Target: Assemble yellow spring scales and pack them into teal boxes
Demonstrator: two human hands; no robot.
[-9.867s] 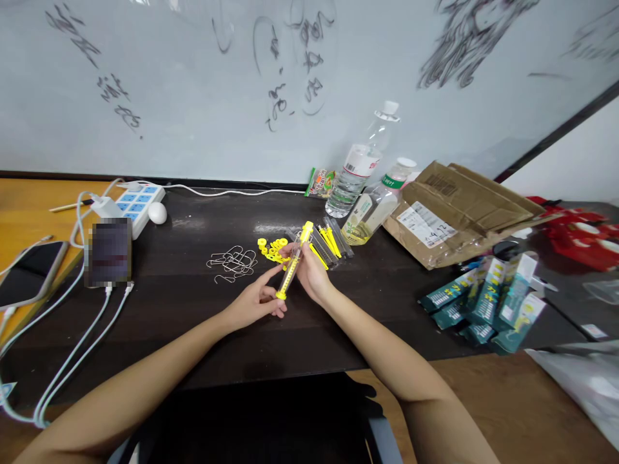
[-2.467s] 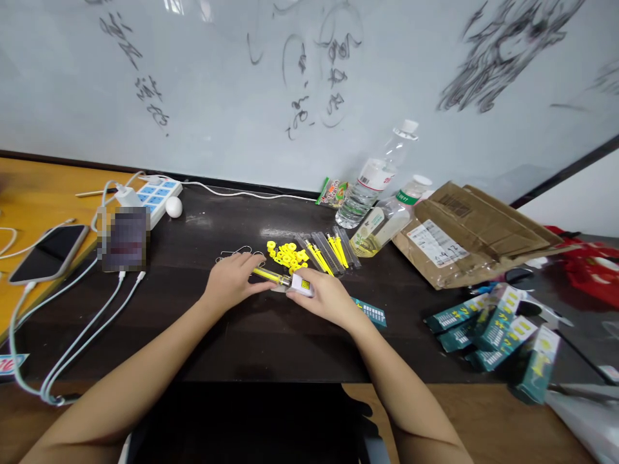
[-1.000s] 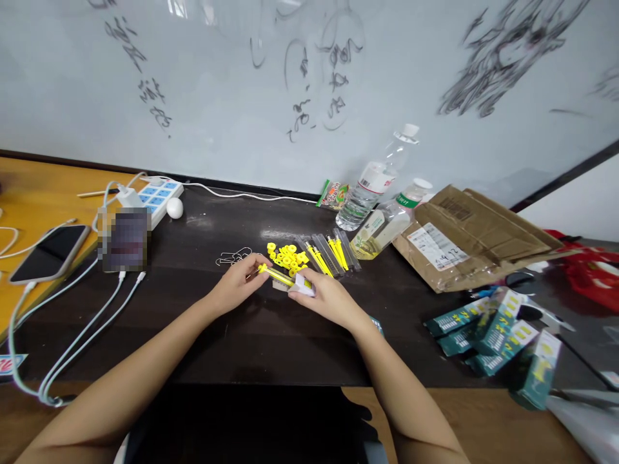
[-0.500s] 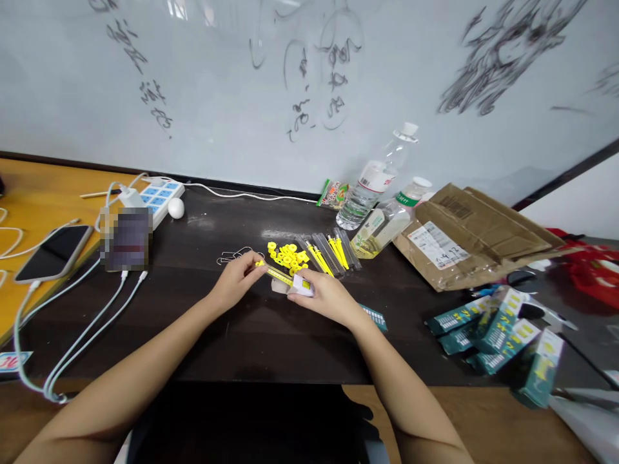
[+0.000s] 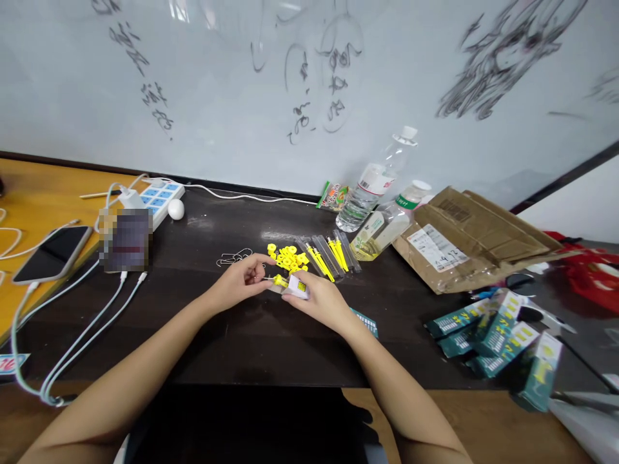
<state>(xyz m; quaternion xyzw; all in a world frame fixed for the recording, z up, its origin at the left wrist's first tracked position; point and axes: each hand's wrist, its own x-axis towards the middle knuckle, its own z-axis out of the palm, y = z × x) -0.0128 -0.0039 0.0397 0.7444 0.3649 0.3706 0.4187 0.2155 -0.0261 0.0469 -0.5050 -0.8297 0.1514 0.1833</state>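
My right hand (image 5: 322,299) is closed round a small box (image 5: 298,288), whose white side with a yellow square shows; its open end points left. The yellow end of a stick-like piece (image 5: 279,280) juts out of that end. With thumb and forefinger pinched at the box mouth, my left hand (image 5: 242,281) holds a thin pale piece (image 5: 264,278), too small to name. Just beyond the hands lie a heap of small yellow plastic parts (image 5: 291,259) and several yellow sticks in clear sleeves (image 5: 329,254). Wire paper clips (image 5: 234,257) lie behind my left hand.
Several teal boxes (image 5: 500,335) lie on the right; another teal box (image 5: 365,321) is partly under my right forearm. Two bottles (image 5: 370,187) and a cardboard parcel (image 5: 474,238) stand back right. A power strip (image 5: 162,196), phone (image 5: 53,253) and white cables (image 5: 82,351) occupy the left.
The long yellow piece has slid further into the box, leaving only its end out. My left hand has shifted its pinch to a thin pale piece there. The box has moved slightly left.
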